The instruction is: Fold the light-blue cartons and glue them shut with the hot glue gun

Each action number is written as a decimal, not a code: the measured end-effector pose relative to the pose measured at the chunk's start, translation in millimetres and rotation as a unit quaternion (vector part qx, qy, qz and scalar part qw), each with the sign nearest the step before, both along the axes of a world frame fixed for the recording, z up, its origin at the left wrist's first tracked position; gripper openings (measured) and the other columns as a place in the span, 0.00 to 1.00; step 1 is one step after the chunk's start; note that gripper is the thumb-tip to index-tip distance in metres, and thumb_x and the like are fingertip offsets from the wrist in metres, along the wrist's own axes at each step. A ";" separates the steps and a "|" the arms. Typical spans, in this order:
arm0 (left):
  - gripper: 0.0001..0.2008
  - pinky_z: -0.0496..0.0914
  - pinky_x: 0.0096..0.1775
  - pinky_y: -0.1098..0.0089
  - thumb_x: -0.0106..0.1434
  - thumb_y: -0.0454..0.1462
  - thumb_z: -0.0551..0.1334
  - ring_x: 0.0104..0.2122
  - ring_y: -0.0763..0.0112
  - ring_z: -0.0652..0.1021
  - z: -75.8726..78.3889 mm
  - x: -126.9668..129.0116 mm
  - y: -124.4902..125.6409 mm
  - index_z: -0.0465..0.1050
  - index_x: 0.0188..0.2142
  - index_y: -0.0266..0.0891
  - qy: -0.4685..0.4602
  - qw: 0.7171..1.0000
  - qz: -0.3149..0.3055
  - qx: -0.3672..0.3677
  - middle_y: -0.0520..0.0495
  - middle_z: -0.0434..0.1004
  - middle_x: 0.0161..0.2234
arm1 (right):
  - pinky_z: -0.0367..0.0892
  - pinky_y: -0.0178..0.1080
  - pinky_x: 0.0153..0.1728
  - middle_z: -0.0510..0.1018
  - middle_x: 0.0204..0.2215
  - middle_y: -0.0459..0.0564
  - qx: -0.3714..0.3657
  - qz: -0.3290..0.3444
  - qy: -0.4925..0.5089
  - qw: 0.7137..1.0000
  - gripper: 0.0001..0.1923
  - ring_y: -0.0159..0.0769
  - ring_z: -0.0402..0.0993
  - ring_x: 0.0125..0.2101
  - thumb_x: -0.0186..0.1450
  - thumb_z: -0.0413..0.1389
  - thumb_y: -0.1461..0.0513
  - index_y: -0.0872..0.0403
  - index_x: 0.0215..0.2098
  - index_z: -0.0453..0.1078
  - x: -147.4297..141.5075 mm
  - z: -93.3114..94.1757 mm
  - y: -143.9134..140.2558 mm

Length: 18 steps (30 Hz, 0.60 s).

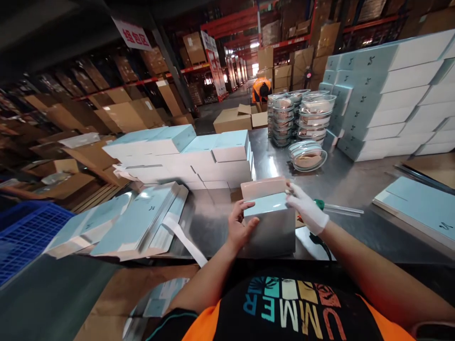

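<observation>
A pale blue carton stands on the steel table right in front of me, its top flap partly open and showing a pinkish inside. My bare left hand grips its left side. My right hand, in a white glove, holds the top right corner. A green-tipped tool lies just right of that hand.
Flat unfolded blue cartons lie at the left, a stack of closed boxes behind them. Stacked clear lidded bowls and a wall of boxes stand at the back right. A blue crate sits far left. A person in orange bends in the aisle.
</observation>
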<state>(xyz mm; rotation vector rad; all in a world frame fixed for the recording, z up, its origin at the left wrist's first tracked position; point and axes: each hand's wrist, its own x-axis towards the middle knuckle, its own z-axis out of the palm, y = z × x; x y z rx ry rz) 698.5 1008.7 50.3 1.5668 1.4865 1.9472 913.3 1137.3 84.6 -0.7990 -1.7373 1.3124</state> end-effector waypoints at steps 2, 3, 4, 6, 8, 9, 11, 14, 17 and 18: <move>0.29 0.76 0.49 0.61 0.62 0.62 0.72 0.49 0.54 0.82 -4.0 -1.8 -0.6 0.84 0.47 0.40 0.026 1.000 -0.013 0.008 0.39 0.81 0.48 | 0.78 0.44 0.49 0.82 0.39 0.51 0.009 0.043 -0.002 0.999 0.17 0.44 0.79 0.42 0.63 0.61 0.50 0.52 0.44 0.74 -15.2 6.4 -4.1; 0.27 0.76 0.50 0.61 0.64 0.60 0.72 0.50 0.54 0.82 -5.6 -2.6 -1.0 0.83 0.47 0.41 0.038 0.999 -0.018 0.019 0.39 0.80 0.49 | 0.77 0.45 0.49 0.81 0.37 0.50 0.012 0.048 -0.002 0.999 0.15 0.43 0.78 0.41 0.63 0.60 0.51 0.52 0.42 0.73 -17.7 7.1 -4.4; 0.25 0.75 0.52 0.60 0.65 0.58 0.72 0.52 0.53 0.82 -7.0 -2.9 -1.2 0.83 0.47 0.41 0.050 0.998 -0.022 0.034 0.38 0.79 0.51 | 0.77 0.46 0.50 0.81 0.37 0.49 0.016 0.055 0.003 0.998 0.15 0.44 0.78 0.41 0.64 0.60 0.51 0.52 0.43 0.73 -17.3 6.1 -3.7; 0.21 0.75 0.56 0.58 0.66 0.54 0.73 0.57 0.52 0.80 -9.1 -1.8 -0.6 0.81 0.48 0.42 0.059 0.995 -0.029 0.072 0.37 0.77 0.56 | 0.77 0.48 0.54 0.82 0.43 0.51 0.032 0.084 0.021 0.996 0.19 0.46 0.79 0.46 0.66 0.62 0.49 0.51 0.48 0.73 -10.6 -0.4 0.2; 0.21 0.74 0.59 0.55 0.66 0.51 0.75 0.59 0.54 0.80 -10.4 0.5 1.6 0.76 0.52 0.45 0.025 0.992 -0.043 0.118 0.40 0.76 0.57 | 0.75 0.51 0.59 0.82 0.51 0.55 0.085 0.113 0.029 0.989 0.28 0.50 0.80 0.52 0.62 0.69 0.47 0.51 0.54 0.72 -0.9 -10.9 4.8; 0.23 0.74 0.59 0.55 0.65 0.49 0.76 0.58 0.55 0.81 -10.5 1.1 3.1 0.73 0.54 0.47 -0.001 0.989 -0.054 0.140 0.42 0.77 0.55 | 0.73 0.52 0.62 0.81 0.55 0.57 0.124 0.120 0.026 0.985 0.32 0.52 0.79 0.56 0.60 0.72 0.47 0.50 0.56 0.72 3.6 -16.5 6.1; 0.26 0.76 0.58 0.55 0.65 0.47 0.77 0.56 0.57 0.83 -9.0 -0.9 5.3 0.70 0.56 0.50 -0.024 0.982 -0.077 0.168 0.46 0.79 0.50 | 0.69 0.56 0.67 0.77 0.62 0.59 0.205 0.117 0.020 0.972 0.34 0.55 0.75 0.63 0.58 0.76 0.49 0.49 0.56 0.72 10.6 -26.1 5.3; 0.19 0.76 0.59 0.53 0.65 0.45 0.77 0.58 0.54 0.81 -2.4 -11.4 4.6 0.78 0.52 0.47 0.065 0.980 -0.102 0.160 0.44 0.80 0.49 | 0.64 0.58 0.71 0.66 0.73 0.60 0.270 0.140 0.026 0.952 0.22 0.52 0.66 0.72 0.69 0.69 0.56 0.47 0.58 0.74 16.1 -31.0 -3.5; 0.16 0.73 0.64 0.45 0.69 0.45 0.73 0.63 0.50 0.79 6.6 -21.6 1.0 0.82 0.55 0.46 0.161 0.968 -0.122 0.150 0.40 0.83 0.53 | 0.65 0.55 0.72 0.62 0.77 0.54 0.275 0.178 0.027 0.944 0.19 0.48 0.63 0.74 0.75 0.63 0.60 0.42 0.63 0.75 17.9 -24.6 -12.2; 0.17 0.73 0.64 0.44 0.70 0.45 0.72 0.63 0.51 0.79 9.3 -23.3 0.0 0.82 0.56 0.47 0.176 0.964 -0.133 0.151 0.40 0.85 0.53 | 0.66 0.53 0.71 0.64 0.76 0.52 0.271 0.186 0.027 0.944 0.19 0.47 0.64 0.74 0.76 0.62 0.61 0.40 0.63 0.76 18.0 -21.2 -13.6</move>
